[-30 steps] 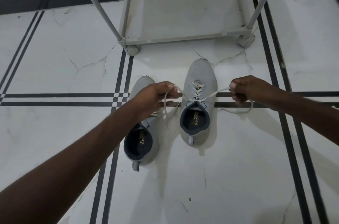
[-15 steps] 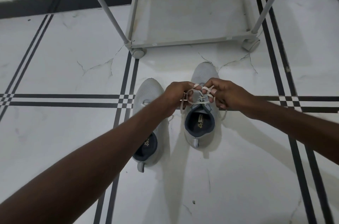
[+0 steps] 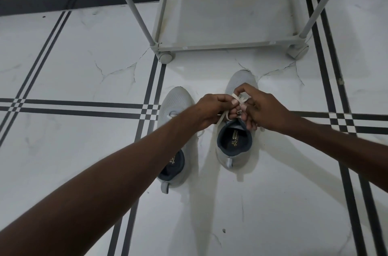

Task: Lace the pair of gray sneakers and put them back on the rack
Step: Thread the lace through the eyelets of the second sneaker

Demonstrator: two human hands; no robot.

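The knot could slip loose: both hands crowd the same spot over the right sneaker (image 3: 235,146), and if either pinch eases before the loops cinch, the lace (image 3: 236,98) would likely spring back slack. A hard tug might also drag the light shoe across the floor (image 3: 84,66). The left hand (image 3: 212,108) reaches in low, its grip closed on the lace; the right hand (image 3: 262,108) meets it from the other side, its grip pinching a loop. Both sneakers stand on the floor just before the rack (image 3: 226,42); the left sneaker (image 3: 176,100) lies partly under the forearm
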